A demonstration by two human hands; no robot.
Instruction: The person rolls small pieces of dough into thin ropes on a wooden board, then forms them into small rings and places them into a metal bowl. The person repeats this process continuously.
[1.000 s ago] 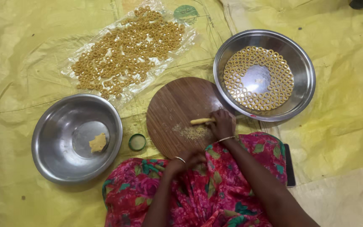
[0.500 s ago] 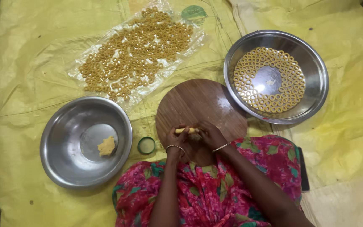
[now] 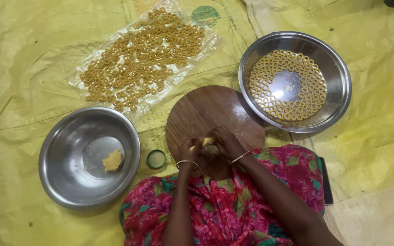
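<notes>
Both sets of fingers are curled in close together, the left hand (image 3: 189, 149) and right hand (image 3: 224, 142) pinching a small pale-yellow strip of dough (image 3: 206, 141) between them over the near edge of the round brown wooden board (image 3: 206, 109). Most of that board lies bare beyond the knuckles, hemmed by a wide steel dish lined with dough rings (image 3: 338, 82) on the right and a deep steel bowl holding a yellow dough lump (image 3: 55, 150) on the left. Soft and smooth, the strip shows only a short end between the fingertips.
</notes>
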